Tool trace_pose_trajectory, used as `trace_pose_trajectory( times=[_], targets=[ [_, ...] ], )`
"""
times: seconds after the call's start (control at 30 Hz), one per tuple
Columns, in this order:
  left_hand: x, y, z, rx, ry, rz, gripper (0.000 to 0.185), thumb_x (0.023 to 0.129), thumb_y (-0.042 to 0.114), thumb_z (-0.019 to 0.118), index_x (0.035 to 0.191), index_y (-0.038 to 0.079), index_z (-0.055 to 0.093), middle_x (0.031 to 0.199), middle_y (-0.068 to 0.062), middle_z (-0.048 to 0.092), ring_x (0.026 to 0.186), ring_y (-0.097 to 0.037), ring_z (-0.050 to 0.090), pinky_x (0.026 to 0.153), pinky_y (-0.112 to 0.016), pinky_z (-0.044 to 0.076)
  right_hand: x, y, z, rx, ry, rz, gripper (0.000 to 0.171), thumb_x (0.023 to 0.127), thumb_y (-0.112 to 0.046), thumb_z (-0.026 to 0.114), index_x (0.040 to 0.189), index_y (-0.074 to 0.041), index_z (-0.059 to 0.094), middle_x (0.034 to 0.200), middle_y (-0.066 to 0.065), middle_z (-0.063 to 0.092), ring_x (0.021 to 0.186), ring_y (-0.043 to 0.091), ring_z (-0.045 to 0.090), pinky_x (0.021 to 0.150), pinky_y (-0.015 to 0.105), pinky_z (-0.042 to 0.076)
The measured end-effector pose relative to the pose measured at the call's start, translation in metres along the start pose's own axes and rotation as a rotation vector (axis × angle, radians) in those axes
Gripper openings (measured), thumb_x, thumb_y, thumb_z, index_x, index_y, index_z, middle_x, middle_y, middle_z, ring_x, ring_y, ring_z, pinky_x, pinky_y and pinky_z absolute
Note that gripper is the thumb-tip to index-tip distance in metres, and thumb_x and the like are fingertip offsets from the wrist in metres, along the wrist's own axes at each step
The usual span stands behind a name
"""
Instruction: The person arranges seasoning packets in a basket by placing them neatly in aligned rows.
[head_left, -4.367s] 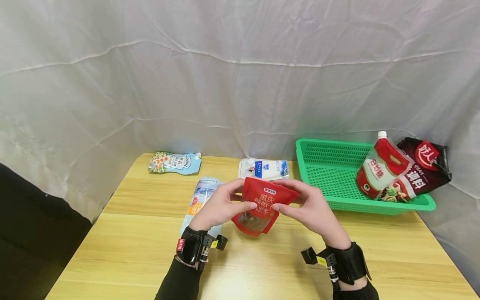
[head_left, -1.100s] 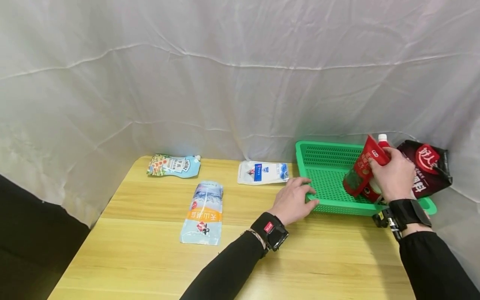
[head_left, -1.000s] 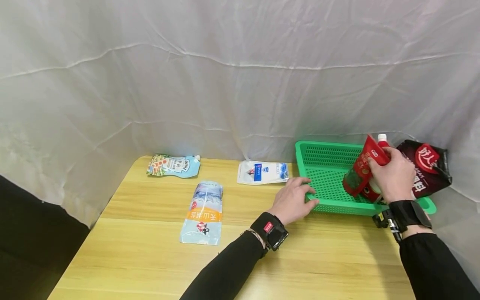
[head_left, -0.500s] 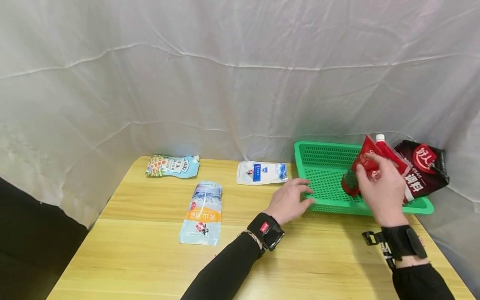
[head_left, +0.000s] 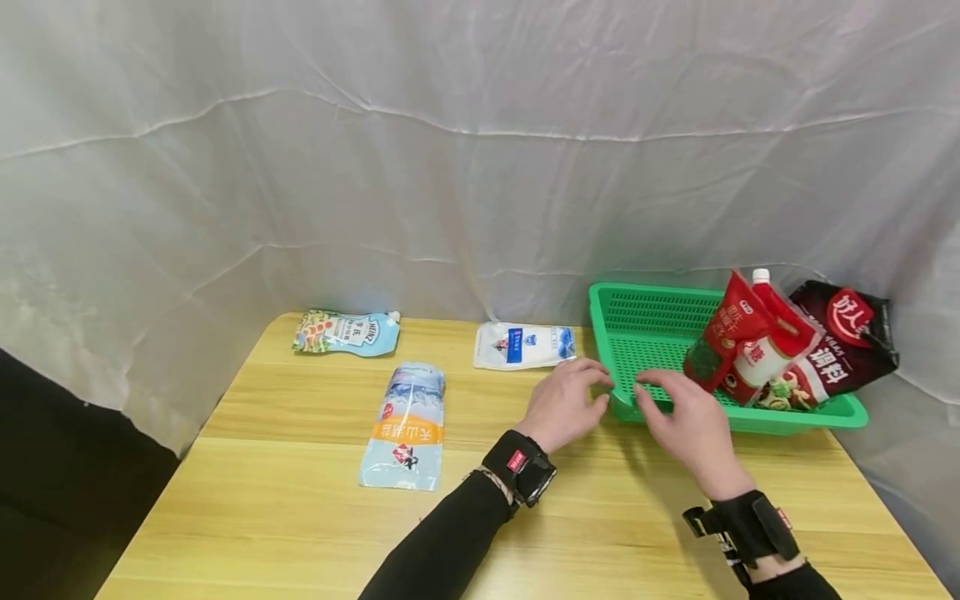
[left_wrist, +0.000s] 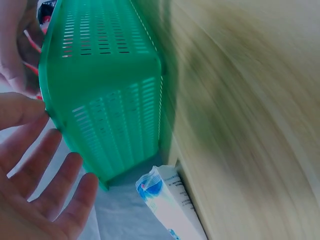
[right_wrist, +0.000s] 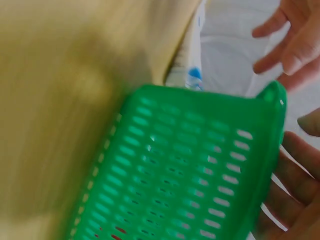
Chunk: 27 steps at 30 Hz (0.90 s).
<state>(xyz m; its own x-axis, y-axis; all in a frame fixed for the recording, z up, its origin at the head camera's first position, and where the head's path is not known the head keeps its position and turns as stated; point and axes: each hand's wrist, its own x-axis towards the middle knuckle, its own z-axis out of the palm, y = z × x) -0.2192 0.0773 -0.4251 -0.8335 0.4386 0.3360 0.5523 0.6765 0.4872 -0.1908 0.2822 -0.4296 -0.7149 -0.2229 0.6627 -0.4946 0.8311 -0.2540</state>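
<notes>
My left hand (head_left: 562, 406) is at the near left corner of the green basket (head_left: 637, 354); in the left wrist view its fingers (left_wrist: 45, 145) are spread, with fingertips right at the rim. My right hand (head_left: 690, 429) is over the basket's near edge, fingers loosely bent and holding nothing. In the basket, the red dried-chili pouch (head_left: 723, 333) leans upright against the white-capped, red-and-white sugar pouch (head_left: 765, 354). Behind them to the right, the dark seasoning bag (head_left: 847, 342) tilts out over the rim.
On the wooden table (head_left: 262, 517) lie a blue-and-orange salt pouch (head_left: 405, 427) at left, a Heinz pouch (head_left: 348, 332) at the far left edge and a white-and-blue packet (head_left: 525, 345) beside the basket. A grey curtain (head_left: 450, 167) hangs behind.
The red chili pouch, earlier held in both hands, went into the basket in the right hand, which let go of it and moved left to the near edge. The left hand shifted slightly left.
</notes>
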Motion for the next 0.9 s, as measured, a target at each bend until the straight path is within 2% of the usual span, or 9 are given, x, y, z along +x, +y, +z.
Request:
trace_pose_trajectory(
  times=[0.1,0.3,0.43,0.57,0.7,0.8,0.9],
  targets=[
    [-0.005,-0.004,-0.002,-0.013,-0.008,0.006,0.026,0.097,0.025,0.071,0.123,0.02,0.075,0.134,0.007,0.065,0.127,-0.011,0.059,0.099,-0.024,0.051,-0.004,0.0,0.008,-0.013,-0.051,-0.008,0.021,0.09,-0.011,0.078,0.11,-0.002,0.076,0.106,0.018,0.076,0.094,0.038,0.072,0.071,0.055,0.059],
    [-0.018,-0.018,-0.009,-0.04,0.02,-0.009,0.027,0.098,0.024,0.07,0.124,0.019,0.074,0.136,0.005,0.063,0.128,-0.014,0.059,0.098,-0.027,0.054,-0.009,-0.002,0.015,-0.058,-0.122,0.012,0.022,0.096,-0.014,0.072,0.111,0.0,0.077,0.108,0.022,0.076,0.1,0.045,0.071,0.089,0.062,0.053],
    [-0.028,-0.034,-0.022,-0.087,0.062,-0.053,0.029,0.098,0.023,0.07,0.127,0.017,0.073,0.138,0.002,0.063,0.129,-0.017,0.058,0.102,-0.033,0.053,-0.009,-0.006,0.018,-0.097,-0.176,0.069,0.029,0.1,-0.024,0.068,0.115,0.0,0.076,0.113,0.023,0.075,0.106,0.046,0.068,0.093,0.062,0.049],
    [-0.04,-0.054,-0.042,-0.121,0.131,-0.125,0.03,0.098,0.023,0.071,0.127,0.017,0.072,0.139,0.001,0.062,0.129,-0.019,0.057,0.1,-0.038,0.054,-0.007,-0.009,0.02,-0.13,-0.212,0.127,0.035,0.102,-0.032,0.065,0.116,0.0,0.075,0.115,0.023,0.074,0.108,0.046,0.067,0.092,0.06,0.048],
    [-0.055,-0.078,-0.063,-0.138,0.218,-0.199,0.031,0.097,0.022,0.072,0.127,0.015,0.072,0.141,-0.003,0.061,0.131,-0.026,0.056,0.105,-0.046,0.051,-0.004,-0.011,0.021,-0.145,-0.232,0.189,0.043,0.104,-0.039,0.061,0.116,-0.001,0.075,0.117,0.023,0.073,0.108,0.046,0.066,0.087,0.057,0.046],
    [-0.068,-0.096,-0.079,-0.151,0.271,-0.276,0.033,0.097,0.021,0.072,0.128,0.013,0.071,0.141,-0.006,0.061,0.132,-0.03,0.056,0.108,-0.051,0.048,-0.001,-0.013,0.021,-0.166,-0.263,0.227,0.05,0.105,-0.046,0.057,0.118,-0.001,0.075,0.118,0.023,0.073,0.107,0.046,0.066,0.083,0.055,0.045],
    [-0.081,-0.114,-0.094,-0.156,0.303,-0.386,0.035,0.097,0.023,0.071,0.131,0.012,0.07,0.144,-0.007,0.058,0.133,-0.032,0.054,0.105,-0.053,0.049,0.004,-0.016,0.02,-0.182,-0.31,0.259,0.055,0.106,-0.05,0.052,0.119,-0.001,0.075,0.118,0.022,0.073,0.107,0.045,0.066,0.079,0.054,0.044]
  ],
)
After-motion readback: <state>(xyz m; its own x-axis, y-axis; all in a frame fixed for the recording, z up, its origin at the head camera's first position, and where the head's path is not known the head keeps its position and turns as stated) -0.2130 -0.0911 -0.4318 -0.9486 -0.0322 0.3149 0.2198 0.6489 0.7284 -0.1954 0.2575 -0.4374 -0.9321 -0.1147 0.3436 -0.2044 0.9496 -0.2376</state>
